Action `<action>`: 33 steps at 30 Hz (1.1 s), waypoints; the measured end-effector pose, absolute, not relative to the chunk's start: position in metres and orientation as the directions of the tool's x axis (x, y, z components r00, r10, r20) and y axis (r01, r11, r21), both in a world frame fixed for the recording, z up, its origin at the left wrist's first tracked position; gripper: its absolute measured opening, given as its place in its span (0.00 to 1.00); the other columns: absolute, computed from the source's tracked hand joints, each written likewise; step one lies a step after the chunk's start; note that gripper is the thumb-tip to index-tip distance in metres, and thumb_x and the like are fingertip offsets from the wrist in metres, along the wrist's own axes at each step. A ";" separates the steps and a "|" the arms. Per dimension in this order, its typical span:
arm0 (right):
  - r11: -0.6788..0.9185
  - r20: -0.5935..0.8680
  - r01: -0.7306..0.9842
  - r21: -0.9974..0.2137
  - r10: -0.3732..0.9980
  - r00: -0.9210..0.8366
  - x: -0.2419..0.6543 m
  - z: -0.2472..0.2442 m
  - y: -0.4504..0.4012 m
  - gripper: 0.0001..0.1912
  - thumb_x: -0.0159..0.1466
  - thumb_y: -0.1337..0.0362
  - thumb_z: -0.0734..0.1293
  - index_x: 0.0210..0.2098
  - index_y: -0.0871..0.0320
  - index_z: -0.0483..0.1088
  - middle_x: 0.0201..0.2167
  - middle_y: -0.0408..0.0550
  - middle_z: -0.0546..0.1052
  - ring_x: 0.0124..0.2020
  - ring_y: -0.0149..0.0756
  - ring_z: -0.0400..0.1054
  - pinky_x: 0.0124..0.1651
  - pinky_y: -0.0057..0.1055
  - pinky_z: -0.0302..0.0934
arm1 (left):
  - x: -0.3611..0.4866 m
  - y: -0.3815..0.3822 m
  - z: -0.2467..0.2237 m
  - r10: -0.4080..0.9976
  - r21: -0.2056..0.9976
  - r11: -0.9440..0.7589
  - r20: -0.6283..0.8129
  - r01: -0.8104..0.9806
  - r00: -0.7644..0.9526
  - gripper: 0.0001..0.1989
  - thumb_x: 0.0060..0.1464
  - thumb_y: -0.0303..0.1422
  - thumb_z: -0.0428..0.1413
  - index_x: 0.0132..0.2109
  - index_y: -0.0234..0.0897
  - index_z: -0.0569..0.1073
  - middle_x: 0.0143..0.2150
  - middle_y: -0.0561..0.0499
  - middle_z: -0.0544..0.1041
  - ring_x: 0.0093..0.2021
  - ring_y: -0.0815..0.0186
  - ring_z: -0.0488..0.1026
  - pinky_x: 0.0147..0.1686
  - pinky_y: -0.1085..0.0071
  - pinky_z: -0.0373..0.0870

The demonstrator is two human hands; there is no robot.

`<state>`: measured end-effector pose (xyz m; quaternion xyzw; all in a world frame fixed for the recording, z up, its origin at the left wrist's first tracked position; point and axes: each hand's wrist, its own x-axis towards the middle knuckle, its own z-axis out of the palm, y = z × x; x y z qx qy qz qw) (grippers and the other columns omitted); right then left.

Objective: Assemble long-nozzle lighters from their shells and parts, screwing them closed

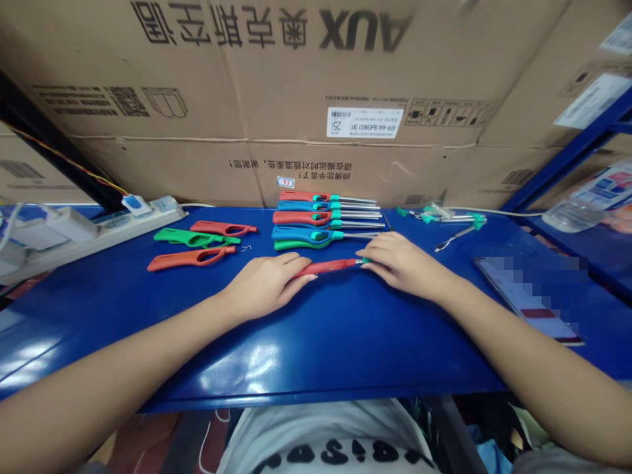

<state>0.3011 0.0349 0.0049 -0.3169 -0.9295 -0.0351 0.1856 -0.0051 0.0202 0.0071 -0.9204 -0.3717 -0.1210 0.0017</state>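
Observation:
Between my two hands lies a red lighter handle (330, 266), held level above the blue table. My left hand (264, 280) is closed round its rear end. At its front end the fingers of my right hand (402, 266) pinch a small green collar (364, 261) with a bit of metal showing beside it; the rest is hidden by the fingers. Behind my hands, several long-nosed lighters (309, 217) in red, blue and green lie side by side with metal tubes pointing right. On the left rest loose handles: an orange one (172, 260), a green one (185, 237) and a red one (217, 228).
Metal tubes with green collars (461, 218) lie at the back right. A phone-like flat device (523, 303) rests on the right. A power strip (108, 230) runs along the left, a plastic bottle (575, 207) stands far right, and a large cardboard box (237, 105) closes off the back.

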 end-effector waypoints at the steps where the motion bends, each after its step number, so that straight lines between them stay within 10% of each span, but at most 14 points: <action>1: 0.815 0.377 0.575 -0.074 0.556 -0.740 0.297 0.003 0.032 0.14 0.72 0.63 0.62 0.50 0.61 0.75 0.42 0.58 0.80 0.44 0.45 0.71 0.51 0.45 0.65 | -0.005 0.019 0.006 0.677 0.102 -0.732 0.219 0.673 0.703 0.20 0.71 0.45 0.43 0.51 0.37 0.74 0.44 0.47 0.80 0.39 0.60 0.79 0.35 0.69 0.70; 11: 0.817 0.345 0.566 -0.110 0.566 -0.749 0.296 0.011 0.028 0.14 0.72 0.60 0.63 0.50 0.61 0.75 0.43 0.56 0.80 0.44 0.43 0.73 0.51 0.43 0.65 | -0.004 0.017 0.006 0.663 0.318 -0.745 0.257 0.586 0.703 0.19 0.70 0.43 0.46 0.47 0.35 0.75 0.42 0.46 0.79 0.40 0.61 0.77 0.40 0.68 0.70; 19: 0.881 0.424 0.468 0.071 0.398 -0.813 0.289 0.001 0.022 0.13 0.73 0.66 0.58 0.43 0.63 0.74 0.35 0.58 0.78 0.37 0.42 0.68 0.43 0.40 0.63 | 0.003 0.014 0.003 0.759 0.671 -0.543 0.134 0.505 0.637 0.22 0.68 0.45 0.48 0.33 0.34 0.75 0.21 0.57 0.66 0.22 0.72 0.60 0.24 0.74 0.55; 33: 0.833 0.282 0.546 -0.088 0.546 -0.789 0.283 -0.002 0.022 0.12 0.72 0.63 0.61 0.42 0.62 0.74 0.35 0.53 0.76 0.37 0.40 0.67 0.46 0.37 0.61 | -0.001 0.012 0.007 0.673 0.307 -0.728 0.150 0.614 0.724 0.19 0.71 0.42 0.44 0.45 0.36 0.74 0.39 0.47 0.78 0.38 0.61 0.77 0.38 0.67 0.70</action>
